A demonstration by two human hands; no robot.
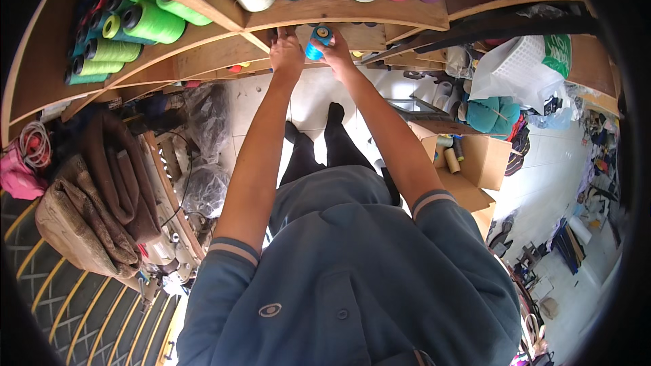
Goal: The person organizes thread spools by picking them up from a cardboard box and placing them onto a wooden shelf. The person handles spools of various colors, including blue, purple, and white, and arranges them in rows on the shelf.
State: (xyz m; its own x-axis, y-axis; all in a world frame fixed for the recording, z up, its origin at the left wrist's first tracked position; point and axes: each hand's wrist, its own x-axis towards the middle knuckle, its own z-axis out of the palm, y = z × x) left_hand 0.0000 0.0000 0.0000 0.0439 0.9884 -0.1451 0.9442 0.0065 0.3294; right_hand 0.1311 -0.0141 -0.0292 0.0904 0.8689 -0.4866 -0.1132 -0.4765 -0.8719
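On your left, folded brown cloth (88, 227) lies near the wooden shelves (34, 88), where green thread spools (152, 22) sit behind a raised front edge. Pale tiled floor (247, 105) spreads below. Your left hand (287, 56) reaches to the shelf, fingertips hidden; I cannot tell whether it holds anything. Just beside it, a blue spool (314, 51) is tilted in your right hand (337, 55). Farther right are an open cardboard box (491, 163) and a plastic bag (508, 71) with printed lettering.
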